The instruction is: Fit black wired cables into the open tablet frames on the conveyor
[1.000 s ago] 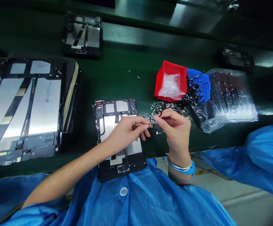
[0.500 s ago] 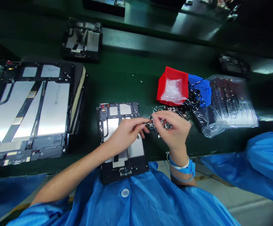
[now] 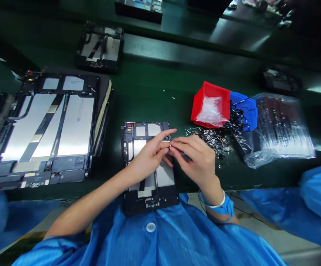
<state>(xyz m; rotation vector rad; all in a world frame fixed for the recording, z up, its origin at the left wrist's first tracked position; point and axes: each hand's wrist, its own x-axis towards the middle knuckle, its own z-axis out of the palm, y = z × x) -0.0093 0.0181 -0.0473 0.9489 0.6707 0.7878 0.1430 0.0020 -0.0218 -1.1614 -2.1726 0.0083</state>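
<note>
My left hand [image 3: 150,157] and my right hand [image 3: 196,159] meet above the right edge of a black tablet chassis [image 3: 149,202]. Their fingertips pinch a tiny silver metal part [image 3: 166,141], mostly hidden by the fingers. My left hand lies over the chassis's metal plate, while my right hand is over the green bench [image 3: 160,75]. A heap of small black-and-silver cable parts [image 3: 214,140] lies just right of my right hand, not touching it. An antistatic strap [image 3: 221,207] circles my right wrist.
A larger open tablet chassis [image 3: 55,125] lies to the left, with another chassis [image 3: 101,48] farther back. A red bin [image 3: 210,105] holds clear plastic. Behind the heap are a blue bin [image 3: 245,107] and a clear bag of parts [image 3: 282,127]. A blue sleeve [image 3: 318,195] intrudes at right.
My right hand has moved left, away from the heap, and the fingertips of both hands now meet on the small part. The whole scene has shifted slightly right and down in view.
</note>
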